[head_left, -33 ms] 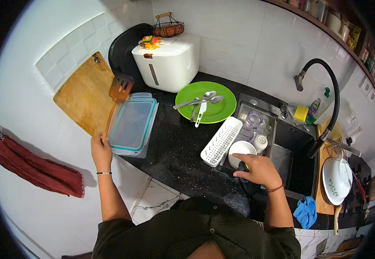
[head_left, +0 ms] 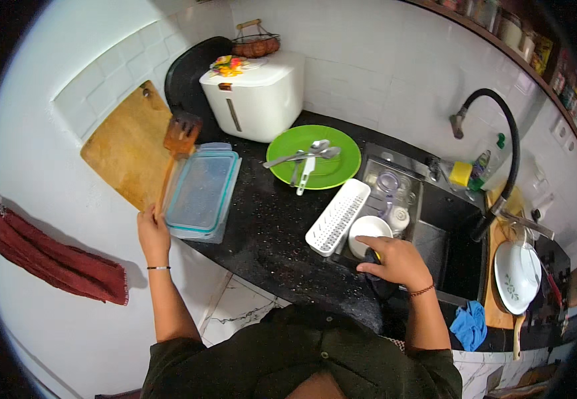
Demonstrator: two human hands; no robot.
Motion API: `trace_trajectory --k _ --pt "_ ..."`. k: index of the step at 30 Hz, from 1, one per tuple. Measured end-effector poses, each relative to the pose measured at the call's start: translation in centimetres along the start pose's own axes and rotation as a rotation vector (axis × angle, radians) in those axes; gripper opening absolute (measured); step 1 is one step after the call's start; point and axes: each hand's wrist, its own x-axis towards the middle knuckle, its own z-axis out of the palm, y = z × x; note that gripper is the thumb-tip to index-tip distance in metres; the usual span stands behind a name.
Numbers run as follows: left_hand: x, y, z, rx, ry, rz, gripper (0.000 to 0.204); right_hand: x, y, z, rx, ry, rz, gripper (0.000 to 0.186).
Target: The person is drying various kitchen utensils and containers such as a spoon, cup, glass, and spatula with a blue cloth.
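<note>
My left hand is closed round the handle of a wooden slotted spatula. Its darkened head points up, in front of the wooden cutting board leaning on the wall. Beside it lies a clear food container with a teal-edged lid. My right hand grips a black object with a yellow spot, mostly hidden by the fingers, so its kind is unclear. The index finger stretches over the near rim of a white bowl. A white perforated basket stands left of the bowl.
A green plate with spoons and a white-handled utensil lies behind. Farther back is a white bin. To the right are the black sink, a curved faucet, a yellow sponge, a blue cloth and a white dish.
</note>
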Motion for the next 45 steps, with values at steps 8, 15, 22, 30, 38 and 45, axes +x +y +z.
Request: trace_trajectory --k 8,15,22,30,38,45 --pt "-3.5 1.9 -3.0 -0.624 -0.218 -0.199 0.018 -2.0 1.3 -0.5 0.514 0.246 -0.183 0.043" --pt "-10.9 11.5 -4.7 -0.892 -0.691 -0.178 0.022 -8.4 4.0 -0.6 0.852 0.146 -0.154 0.040" --pt "-20.8 19.9 -3.0 -1.026 -1.139 -0.283 0.029 -17.3 7.4 -1.6 0.992 0.114 -0.154 0.039" --pt "-29.0 26.7 -3.2 -1.013 -1.324 -0.367 0.028 -25.6 13.1 -2.9 1.154 0.580 0.147 0.034" --pt "-32.7 30.5 -2.7 -1.015 -1.556 -0.343 0.032 -25.9 15.3 -3.9 1.257 1.192 0.208 0.031" --pt "-34.3 32.4 -1.1 -1.105 -1.675 -0.337 0.033 -23.7 15.3 -2.9 0.842 1.138 0.212 0.029"
